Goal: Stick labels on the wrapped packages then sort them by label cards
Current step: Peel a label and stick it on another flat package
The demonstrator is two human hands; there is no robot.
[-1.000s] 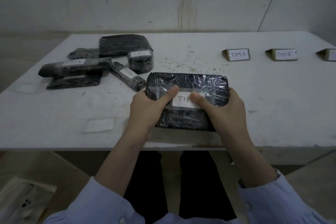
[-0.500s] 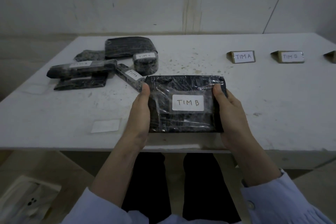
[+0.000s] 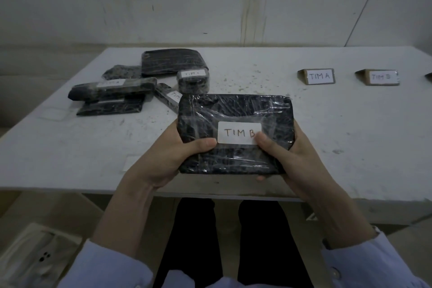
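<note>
The left hand [image 3: 168, 154] and right hand [image 3: 297, 159] grip the wrapped package [image 3: 233, 110] over the bench's [image 3: 70, 147] near edge. The fingers [image 3: 260, 178] curl beneath it and the thumbs press its TIM B label [image 3: 236, 132], likely to seat it. Beyond the fingers to the left lie the other packages [image 3: 112, 87]. Far right stands the TIM B card [image 3: 381, 76], its likely destination.

Plenty tucked out of sight!
The right hand [image 3: 301, 161] had its thumb over part of the last letter on the label [image 3: 236, 132] of the held package [image 3: 233, 110]; its fingers, and those of the left hand [image 3: 163, 159], were mostly lost behind it. A third card [image 3: 429, 76] was chopped by the right edge, and the long package [image 3: 131, 88] carried writing too smeared to read.
</note>
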